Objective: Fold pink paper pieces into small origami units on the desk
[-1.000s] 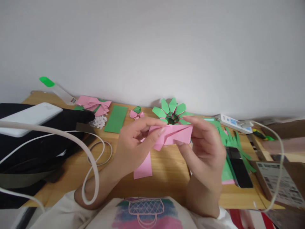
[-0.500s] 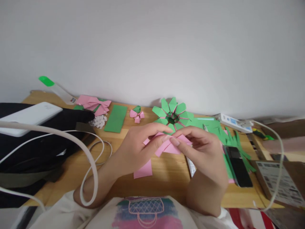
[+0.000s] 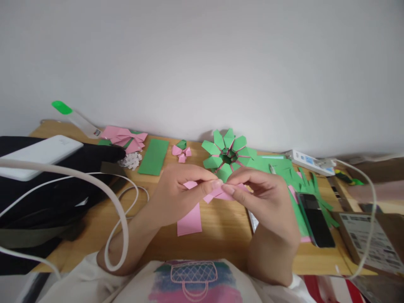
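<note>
Between my two hands, above the table, is a folded piece of pink paper (image 3: 217, 194). My left hand (image 3: 181, 195) pinches its upper edge between thumb and forefinger. Right beside that pinch, my right hand (image 3: 263, 198) grips the same paper, and the fingertips of both hands nearly touch. The fingers cover part of the folds. Under my left hand a flat pink paper sheet (image 3: 190, 219) lies on the table. Just behind my hands stands a ring-shaped green and pink folded-paper flower (image 3: 213, 162).
Left of centre are a green paper rectangle (image 3: 153, 156), a small pink paper flower (image 3: 182, 152) and pink folded pieces (image 3: 124, 136). To the right lie green paper strips (image 3: 284, 170), a phone (image 3: 315, 221) and a power strip (image 3: 311, 163). A white cable (image 3: 121, 219) loops over my left forearm.
My hands have drawn their fingertips closer together on the pink paper. The left hand has shifted slightly left, and less of the paper shows.
</note>
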Motion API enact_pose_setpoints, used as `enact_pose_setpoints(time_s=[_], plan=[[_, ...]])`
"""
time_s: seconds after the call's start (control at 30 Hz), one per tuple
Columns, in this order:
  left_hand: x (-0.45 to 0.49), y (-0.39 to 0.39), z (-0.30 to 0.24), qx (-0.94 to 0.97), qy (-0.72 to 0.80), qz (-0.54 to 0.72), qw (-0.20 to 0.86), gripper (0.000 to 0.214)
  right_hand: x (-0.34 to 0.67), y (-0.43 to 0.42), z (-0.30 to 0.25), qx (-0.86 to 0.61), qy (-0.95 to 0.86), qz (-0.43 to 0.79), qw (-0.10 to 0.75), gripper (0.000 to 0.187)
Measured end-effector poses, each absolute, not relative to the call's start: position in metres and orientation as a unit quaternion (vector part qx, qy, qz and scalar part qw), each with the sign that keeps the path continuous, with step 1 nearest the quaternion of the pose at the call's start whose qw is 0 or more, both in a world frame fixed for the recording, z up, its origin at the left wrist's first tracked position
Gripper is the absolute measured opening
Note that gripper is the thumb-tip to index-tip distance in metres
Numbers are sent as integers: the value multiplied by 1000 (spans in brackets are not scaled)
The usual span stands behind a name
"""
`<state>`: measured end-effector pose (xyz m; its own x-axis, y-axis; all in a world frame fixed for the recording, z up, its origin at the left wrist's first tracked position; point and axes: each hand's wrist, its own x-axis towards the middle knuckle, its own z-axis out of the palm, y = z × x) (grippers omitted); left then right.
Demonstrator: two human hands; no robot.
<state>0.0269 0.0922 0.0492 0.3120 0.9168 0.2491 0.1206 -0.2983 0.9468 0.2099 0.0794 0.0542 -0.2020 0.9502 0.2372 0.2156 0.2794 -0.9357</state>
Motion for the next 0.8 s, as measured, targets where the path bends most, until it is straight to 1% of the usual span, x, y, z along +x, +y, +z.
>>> enact_pose_setpoints(time_s=[0.1,0.2,0.27,0.33,0.43,0.53,0.63,0.73,0.8], plan=[[26,92,50,703,379,433,418,22,209,79,55,-411,-676,406,457,10],[27,93,51,740,376,431,355,21,209,79,54,-417,-680,388,462,8],[27,94,51,767,370,421,312,19,208,79,53,-434,-687,378,443,8],[26,96,50,771,377,416,303,19,207,79,51,-448,-693,375,423,9],[25,97,47,704,416,448,361,17,206,78,47,-461,-673,393,426,12],[26,98,43,617,453,483,425,15,205,78,43,-466,-633,438,436,12],[28,102,40,557,459,507,471,14,203,79,40,-472,-590,468,458,11],[29,105,42,538,411,476,561,12,200,80,38,-479,-545,459,513,8],[29,105,45,558,382,438,592,13,199,80,37,-479,-528,448,540,5]])
